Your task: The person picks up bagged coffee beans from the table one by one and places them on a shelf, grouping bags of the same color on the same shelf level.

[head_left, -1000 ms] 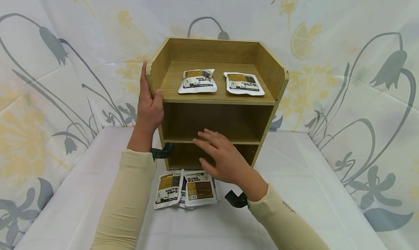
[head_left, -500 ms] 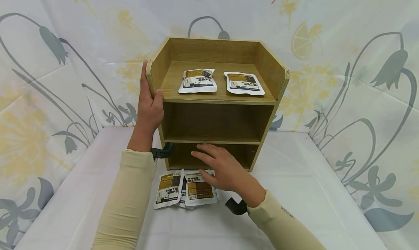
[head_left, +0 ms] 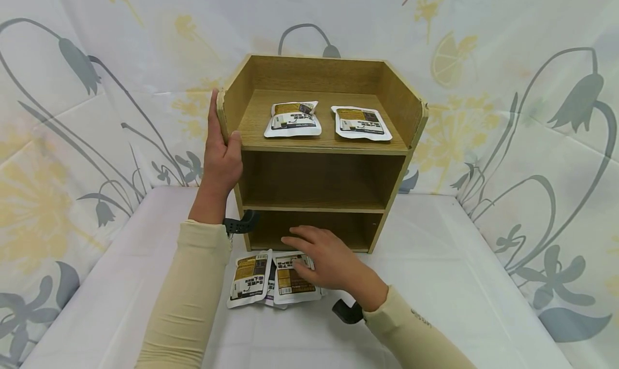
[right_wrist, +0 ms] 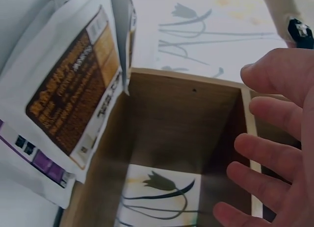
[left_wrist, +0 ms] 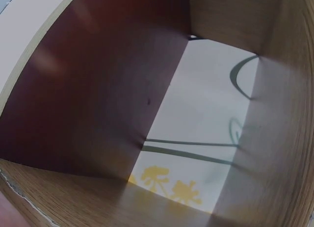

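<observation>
A small wooden shelf unit [head_left: 319,149] stands on the white-covered table, with a top tray and two compartments below. My left hand [head_left: 221,164] holds its left side panel, fingers along the outside and thumb at the front. My right hand [head_left: 331,259] hovers over a small pile of pouches at the shelf's foot, fingers spread and holding nothing. A white and brown pouch [head_left: 296,289] lies partly under it; another pouch [head_left: 250,279] lies to the left. Part of a purple-marked pouch [right_wrist: 46,163] shows beneath in the right wrist view.
On the top tray lie a left pouch [head_left: 292,122] and a right pouch [head_left: 362,124], apart from each other. A floral cloth backdrop [head_left: 508,116] rises behind the table [head_left: 425,294]. The left wrist view looks into a wooden compartment [left_wrist: 98,89] without a back panel.
My right hand has come down from in front of the middle compartment to just above the pouches. The left hand has stayed on the shelf's side.
</observation>
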Action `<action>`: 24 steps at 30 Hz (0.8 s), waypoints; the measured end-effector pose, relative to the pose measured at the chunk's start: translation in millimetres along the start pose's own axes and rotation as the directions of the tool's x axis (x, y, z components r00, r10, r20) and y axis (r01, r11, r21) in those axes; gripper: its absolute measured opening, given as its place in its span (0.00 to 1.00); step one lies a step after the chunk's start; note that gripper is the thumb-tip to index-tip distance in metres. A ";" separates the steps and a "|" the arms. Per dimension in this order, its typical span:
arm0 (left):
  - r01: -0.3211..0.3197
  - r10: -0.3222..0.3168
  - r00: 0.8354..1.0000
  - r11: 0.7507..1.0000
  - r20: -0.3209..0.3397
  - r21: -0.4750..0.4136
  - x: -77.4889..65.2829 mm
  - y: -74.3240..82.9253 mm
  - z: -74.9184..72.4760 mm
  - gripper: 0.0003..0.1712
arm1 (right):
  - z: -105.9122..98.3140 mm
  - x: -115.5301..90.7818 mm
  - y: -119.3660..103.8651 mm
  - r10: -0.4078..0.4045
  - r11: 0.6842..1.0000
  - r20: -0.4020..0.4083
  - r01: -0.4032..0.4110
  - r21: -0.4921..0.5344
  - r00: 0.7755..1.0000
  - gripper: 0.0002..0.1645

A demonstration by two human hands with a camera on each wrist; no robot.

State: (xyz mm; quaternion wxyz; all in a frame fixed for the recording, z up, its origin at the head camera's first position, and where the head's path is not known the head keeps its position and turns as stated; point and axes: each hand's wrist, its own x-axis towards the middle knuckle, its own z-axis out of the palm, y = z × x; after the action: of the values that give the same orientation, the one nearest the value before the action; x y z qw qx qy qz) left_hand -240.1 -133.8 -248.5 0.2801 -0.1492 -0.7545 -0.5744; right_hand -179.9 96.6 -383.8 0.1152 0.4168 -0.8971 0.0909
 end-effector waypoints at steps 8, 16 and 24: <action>0.009 -0.008 1.000 1.000 -0.001 0.011 -1.3 3.1 -0.2 0.40 | 10.8 -1.5 -1.6 0.010 1.000 0.070 -0.010 0.005 0.997 0.31; 0.008 -0.008 1.000 1.000 0.000 0.014 -0.6 2.3 0.1 0.40 | 19.7 -4.0 -5.4 0.044 0.999 0.155 -0.048 0.022 0.987 0.30; 0.005 -0.005 1.000 1.000 -0.005 0.018 -1.0 2.4 -0.3 0.40 | 31.3 -4.8 -5.9 0.031 0.999 0.197 -0.035 0.013 0.980 0.32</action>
State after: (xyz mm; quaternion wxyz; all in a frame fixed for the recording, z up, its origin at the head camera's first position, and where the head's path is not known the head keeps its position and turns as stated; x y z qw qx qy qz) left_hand -237.9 -133.3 -247.1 0.2819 -0.1434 -0.7594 -0.5686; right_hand -176.4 88.2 -414.7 0.0207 0.4098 -0.9101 0.0586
